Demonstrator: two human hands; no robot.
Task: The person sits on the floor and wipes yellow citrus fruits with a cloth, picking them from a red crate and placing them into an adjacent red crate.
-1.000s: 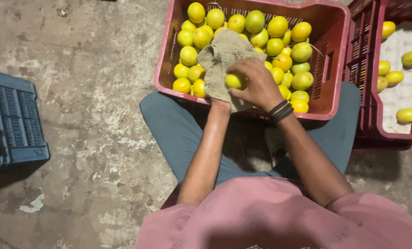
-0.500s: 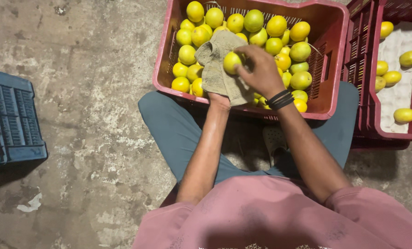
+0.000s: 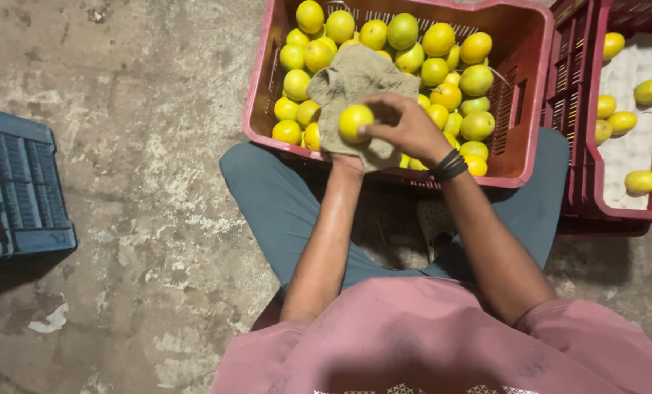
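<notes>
A: Nearest to the camera, what do the hands do?

B: The right hand point(image 3: 406, 128) grips a yellow fruit point(image 3: 355, 122) with its fingertips and presses it on a grey cloth point(image 3: 351, 87). The left hand point(image 3: 348, 162) is under this cloth and holds it up; I cannot tell its fingers.

A: And behind them?

B: A red crate point(image 3: 519, 157) full of yellow-green fruits. To the right, a second red crate point(image 3: 596, 182) holds a few fruits. At the far left, a blue crate point(image 3: 19, 182) stands on the concrete floor point(image 3: 143, 109).
</notes>
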